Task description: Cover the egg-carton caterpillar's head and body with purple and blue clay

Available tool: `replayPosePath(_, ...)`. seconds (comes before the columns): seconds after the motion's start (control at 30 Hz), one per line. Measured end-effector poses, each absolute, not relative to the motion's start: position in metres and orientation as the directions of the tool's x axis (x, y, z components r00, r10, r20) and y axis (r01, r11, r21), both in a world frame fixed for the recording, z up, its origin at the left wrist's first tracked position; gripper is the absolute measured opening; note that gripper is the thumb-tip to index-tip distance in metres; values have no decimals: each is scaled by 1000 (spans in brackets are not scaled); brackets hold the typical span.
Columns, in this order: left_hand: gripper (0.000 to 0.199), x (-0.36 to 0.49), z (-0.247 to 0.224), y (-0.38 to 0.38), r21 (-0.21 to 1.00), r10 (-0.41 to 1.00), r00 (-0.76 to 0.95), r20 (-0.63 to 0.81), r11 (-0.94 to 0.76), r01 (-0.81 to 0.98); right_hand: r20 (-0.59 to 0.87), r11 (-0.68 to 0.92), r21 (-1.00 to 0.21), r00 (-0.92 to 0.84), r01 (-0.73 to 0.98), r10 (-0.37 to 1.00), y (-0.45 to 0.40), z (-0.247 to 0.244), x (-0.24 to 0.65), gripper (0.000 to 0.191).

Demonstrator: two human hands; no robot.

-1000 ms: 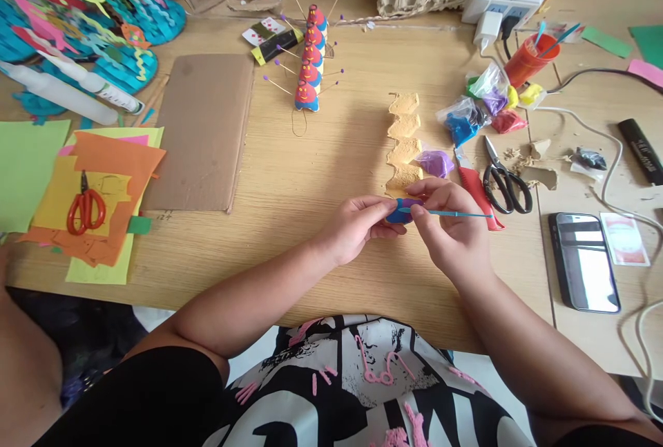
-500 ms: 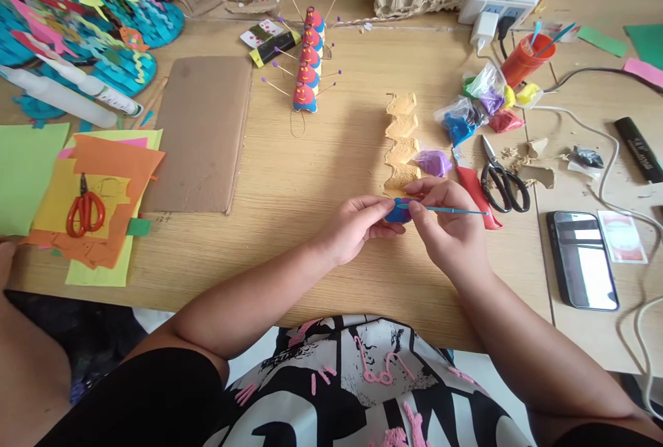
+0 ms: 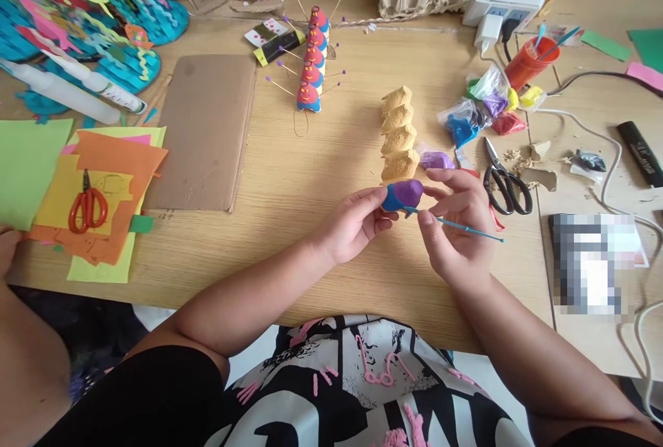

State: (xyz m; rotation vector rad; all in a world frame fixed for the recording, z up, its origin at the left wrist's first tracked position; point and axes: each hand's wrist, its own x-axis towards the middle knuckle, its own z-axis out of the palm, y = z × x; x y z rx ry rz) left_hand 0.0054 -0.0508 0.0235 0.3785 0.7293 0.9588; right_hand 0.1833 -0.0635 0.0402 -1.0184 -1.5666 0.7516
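My left hand (image 3: 349, 226) pinches the clay-covered end of an egg-carton strip (image 3: 400, 136), which runs away from me in several bare yellowish humps. Blue clay (image 3: 392, 200) coats the lower part of this end, and purple clay (image 3: 408, 193) caps the top. Between the thumb and fingers of my right hand (image 3: 458, 222) is a thin blue modelling tool (image 3: 469, 229). Its tip meets the lower edge of the clay; the other fingers are lifted and spread. Beyond the strip's near end lies a bag of purple clay (image 3: 436, 159).
A finished red-and-blue caterpillar (image 3: 312, 63) with pin-like legs stands farther back. Black scissors (image 3: 505, 181), bagged clay (image 3: 463, 128) and an orange cup (image 3: 532, 63) sit right. Cardboard (image 3: 204, 132), coloured paper (image 3: 111, 226) and red scissors (image 3: 88, 208) lie left. Another person's hand (image 3: 7, 246) shows at the left edge.
The strip has tilted, so its humps and the purple cap now show more. My right hand has opened its fingers somewhat and shifted right, with the tool angled lower.
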Motion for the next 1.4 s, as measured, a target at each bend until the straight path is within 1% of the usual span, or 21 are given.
replayPosePath(0.13,29,5,23,-50,553,847,377,-376,531,-642,446,456,-868,-96,197,890,-63,37,181,8)
replayPosePath(0.23,32,5,22,-50,543,852,402,-335,523,-658,445,456,-872,-99,180,890,-63,33,179,7)
replayPosePath(0.33,34,5,21,-51,548,849,412,-330,528,-649,407,410,-892,-58,189,912,-64,30,178,9)
replayPosePath(0.43,30,6,21,-51,545,848,405,-342,530,-650,366,364,-911,-24,193,930,-64,29,176,14)
replayPosePath(0.63,21,8,22,-52,485,851,425,-309,525,-699,339,338,-937,0,95,941,-63,27,175,18)
replayPosePath(0.8,15,10,23,-53,457,848,419,-324,528,-716,348,348,-937,19,23,937,-63,23,173,14)
replayPosePath(0.93,16,12,24,-54,451,848,421,-320,528,-720,352,351,-936,30,24,936,-64,21,171,12)
replayPosePath(1.1,15,13,24,-55,426,832,410,-374,547,-721,350,350,-937,62,19,935,-65,20,168,13)
replayPosePath(1.27,17,13,24,-55,417,836,418,-356,542,-729,344,344,-939,88,8,935,-66,19,166,14)
replayPosePath(1.4,18,14,25,-55,423,824,422,-377,559,-713,342,343,-939,98,4,935,-66,19,165,14)
